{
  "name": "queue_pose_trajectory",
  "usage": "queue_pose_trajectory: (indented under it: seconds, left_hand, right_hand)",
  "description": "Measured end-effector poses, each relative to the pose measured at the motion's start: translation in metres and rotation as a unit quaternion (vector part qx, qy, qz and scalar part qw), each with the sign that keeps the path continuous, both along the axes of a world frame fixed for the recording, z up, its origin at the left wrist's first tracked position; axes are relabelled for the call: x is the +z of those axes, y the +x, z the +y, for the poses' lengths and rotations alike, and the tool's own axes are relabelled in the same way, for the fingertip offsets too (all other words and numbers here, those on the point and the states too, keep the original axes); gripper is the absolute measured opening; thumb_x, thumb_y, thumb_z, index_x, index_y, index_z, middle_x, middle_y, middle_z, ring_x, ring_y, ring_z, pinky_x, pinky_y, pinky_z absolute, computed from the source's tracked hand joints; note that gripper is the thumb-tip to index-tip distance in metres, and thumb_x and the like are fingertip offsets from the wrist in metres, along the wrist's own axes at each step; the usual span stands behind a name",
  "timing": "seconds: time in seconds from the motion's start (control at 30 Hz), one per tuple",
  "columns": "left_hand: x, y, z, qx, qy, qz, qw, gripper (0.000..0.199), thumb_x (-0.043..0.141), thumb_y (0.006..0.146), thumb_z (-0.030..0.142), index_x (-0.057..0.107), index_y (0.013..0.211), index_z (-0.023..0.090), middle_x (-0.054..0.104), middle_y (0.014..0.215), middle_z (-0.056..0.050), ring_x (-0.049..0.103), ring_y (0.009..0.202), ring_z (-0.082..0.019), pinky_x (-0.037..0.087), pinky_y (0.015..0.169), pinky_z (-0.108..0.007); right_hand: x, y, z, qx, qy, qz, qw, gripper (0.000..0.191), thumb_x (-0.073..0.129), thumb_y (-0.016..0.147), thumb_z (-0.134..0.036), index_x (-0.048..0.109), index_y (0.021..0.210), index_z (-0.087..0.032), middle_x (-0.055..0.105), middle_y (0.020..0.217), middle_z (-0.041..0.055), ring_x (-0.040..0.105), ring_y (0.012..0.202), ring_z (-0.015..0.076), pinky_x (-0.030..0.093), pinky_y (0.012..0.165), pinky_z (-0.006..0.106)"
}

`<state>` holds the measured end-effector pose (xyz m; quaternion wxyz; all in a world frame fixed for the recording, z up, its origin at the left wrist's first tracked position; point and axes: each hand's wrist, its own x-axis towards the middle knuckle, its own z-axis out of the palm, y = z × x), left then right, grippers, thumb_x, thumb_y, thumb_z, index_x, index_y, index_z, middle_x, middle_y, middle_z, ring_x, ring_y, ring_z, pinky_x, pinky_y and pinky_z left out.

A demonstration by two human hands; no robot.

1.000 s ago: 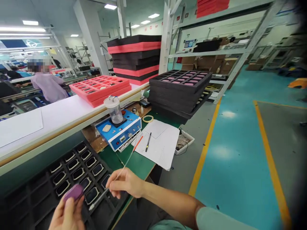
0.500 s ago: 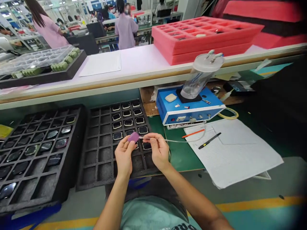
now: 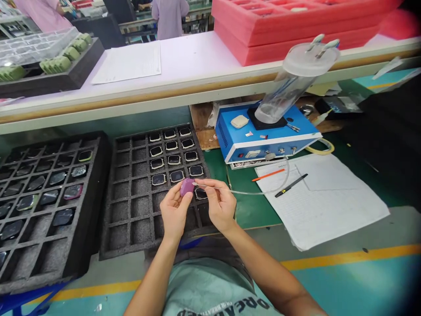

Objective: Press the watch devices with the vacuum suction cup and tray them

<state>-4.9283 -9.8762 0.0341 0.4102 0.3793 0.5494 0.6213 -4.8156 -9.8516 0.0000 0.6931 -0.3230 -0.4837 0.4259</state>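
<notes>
Now, the left hand [image 3: 174,213] curls closed around a small rounded purple piece [image 3: 187,187], nearer that hand, above a black foam tray [image 3: 131,239], while the right hand [image 3: 219,205] pinches a thin clear tube [image 3: 253,192], its tip running left, right up against the piece.

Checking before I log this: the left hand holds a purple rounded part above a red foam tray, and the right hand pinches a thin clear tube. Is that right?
Not quite. The head view shows the left hand holding the purple rounded part above a black foam tray, not a red one. The right hand does pinch the thin clear tube.
</notes>
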Motion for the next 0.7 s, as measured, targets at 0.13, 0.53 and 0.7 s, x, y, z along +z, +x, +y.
queue_pose_trajectory:
  seconds: [0.13, 0.53, 0.7]
  left_hand:
    - [-0.0008, -0.0001, -0.0009, -0.001, 0.0, 0.004, 1.0, 0.043, 0.085, 0.075, 0.028, 0.073, 0.115, 0.017, 0.075, 0.118, -0.012, 0.072, 0.109, -0.025, 0.057, 0.101, -0.038]
    - [-0.0009, 0.0003, -0.0018, 0.003, 0.002, 0.012, 1.0, 0.043, 0.085, 0.075, 0.027, 0.073, 0.115, 0.016, 0.075, 0.118, -0.013, 0.072, 0.109, -0.027, 0.058, 0.1, -0.039]
    - [-0.0018, 0.0008, -0.0012, 0.003, 0.007, 0.01, 1.0, 0.042, 0.085, 0.075, 0.026, 0.074, 0.114, 0.017, 0.075, 0.118, -0.012, 0.073, 0.108, -0.025, 0.058, 0.098, -0.036]
  right_hand:
    - [-0.0005, -0.0008, -0.0003, 0.001, 0.006, 0.021, 1.0, 0.017, 0.056, 0.103, -0.026, 0.07, 0.112, -0.023, 0.076, 0.11, 0.0068, 0.074, 0.103, 0.0202, 0.063, 0.091, 0.038]
    - [-0.0019, -0.0003, -0.0005, 0.008, 0.008, 0.03, 0.999, 0.016, 0.056, 0.102, -0.024, 0.069, 0.111, -0.023, 0.076, 0.11, 0.0065, 0.074, 0.103, 0.0197, 0.063, 0.092, 0.038]
    - [-0.0021, -0.0008, 0.0004, 0.008, 0.009, 0.032, 0.999, 0.016, 0.056, 0.102, -0.023, 0.069, 0.111, -0.023, 0.076, 0.11, 0.0064, 0.073, 0.104, 0.0198, 0.063, 0.093, 0.038]
